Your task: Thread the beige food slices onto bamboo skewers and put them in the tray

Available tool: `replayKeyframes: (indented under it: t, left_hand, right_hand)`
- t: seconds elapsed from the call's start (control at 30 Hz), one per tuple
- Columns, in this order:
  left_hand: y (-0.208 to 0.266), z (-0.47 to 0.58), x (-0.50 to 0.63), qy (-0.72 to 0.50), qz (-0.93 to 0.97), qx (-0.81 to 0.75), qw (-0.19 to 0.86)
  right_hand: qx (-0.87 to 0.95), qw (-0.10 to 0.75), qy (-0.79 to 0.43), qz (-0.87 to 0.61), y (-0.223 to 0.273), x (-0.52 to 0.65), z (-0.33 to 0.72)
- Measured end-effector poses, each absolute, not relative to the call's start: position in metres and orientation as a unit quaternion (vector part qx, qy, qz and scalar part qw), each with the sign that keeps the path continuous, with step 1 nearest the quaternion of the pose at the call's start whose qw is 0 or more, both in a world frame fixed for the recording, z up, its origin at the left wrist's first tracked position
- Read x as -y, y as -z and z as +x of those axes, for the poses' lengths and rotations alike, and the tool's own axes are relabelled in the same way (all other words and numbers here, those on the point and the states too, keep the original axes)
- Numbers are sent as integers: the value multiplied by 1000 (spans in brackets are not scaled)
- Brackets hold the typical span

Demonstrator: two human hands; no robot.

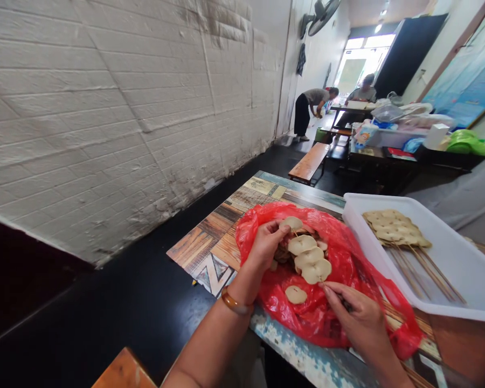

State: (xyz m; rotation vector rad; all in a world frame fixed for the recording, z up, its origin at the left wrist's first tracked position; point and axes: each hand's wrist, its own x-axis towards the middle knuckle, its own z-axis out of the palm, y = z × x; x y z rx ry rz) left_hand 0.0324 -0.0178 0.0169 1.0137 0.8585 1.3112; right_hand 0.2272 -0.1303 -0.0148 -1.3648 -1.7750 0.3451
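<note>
My right hand point(358, 310) is closed in a pinch at the near end of a thin skewer point(295, 233), most of which is hidden behind what it carries. Several thin, round, pale beige slices point(309, 260) are threaded along it, overlapping. At its far end, my left hand point(268, 241) pinches another pale round slice point(292, 223) between thumb and fingers; whether the skewer pierces that one I cannot tell. Both hands are over an opened red plastic bag point(283, 318) holding more slices, partly hidden. One loose slice point(296, 294) lies on the bag nearer me.
Right of the bag, a white plastic tray point(469, 280) holds a stack of skewered slices point(396, 227), sticks toward me. The patterned table point(210, 242) supports both. Beyond stand a wooden bench point(310, 161), a cluttered table and two people point(313, 99). A white wall point(125, 108) runs along the left.
</note>
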Motion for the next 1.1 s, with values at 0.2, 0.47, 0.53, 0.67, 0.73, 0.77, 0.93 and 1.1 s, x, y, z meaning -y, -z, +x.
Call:
replayKeyframes:
  t: [0.2,0.47,0.53,0.67,0.73,0.77,0.93,1.1]
  left_hand:
    - [-19,31,18,-558,444,-374,593]
    - [-19,30,19,-550,446,-372,600]
    - [-20,31,20,-547,446,-370,604]
    - [-20,31,19,-540,445,-370,611]
    - [-19,30,18,-542,442,-365,614]
    - [-19,30,18,-543,440,-363,616]
    - [-15,29,16,-549,435,-352,621]
    - [-13,29,16,-551,416,-367,623]
  right_hand:
    - [724,420,-116,-534,13,130,226]
    - [751,412,-74,-510,13,130,226]
    - [752,412,-69,-510,14,130,226]
    - [751,416,-68,-508,12,130,226]
    - [747,419,-77,-510,11,130,225]
    - [744,419,-82,-514,11,130,225]
    - [738,415,-99,-523,10,130,225]
    - [744,411,-97,-519,11,131,224]
